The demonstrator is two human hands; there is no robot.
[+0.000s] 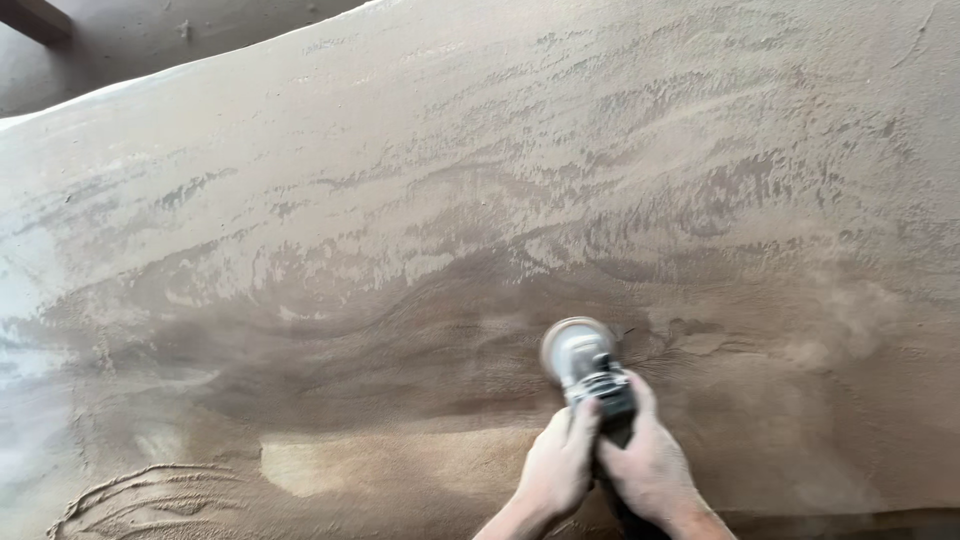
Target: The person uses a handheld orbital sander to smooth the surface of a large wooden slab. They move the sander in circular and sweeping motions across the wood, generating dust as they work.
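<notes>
Your left hand [558, 465] and right hand [648, 462] have fingers clamped on the angle grinder [590, 372], its disc resting mid-slab [420, 220]. Tilting it risks gouging; dust [840, 330] may obscure your view.

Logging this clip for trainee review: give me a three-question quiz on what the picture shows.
1. True or false: both hands grip the grey handheld angle grinder.
2. Which hand sits further forward on the tool: left hand or right hand?
3. What does the grinder's disc rest on: A) the large dusty brown wooden slab, B) a metal pipe, C) a glass pane?
Key: 1 true; 2 right; 3 A.
</notes>
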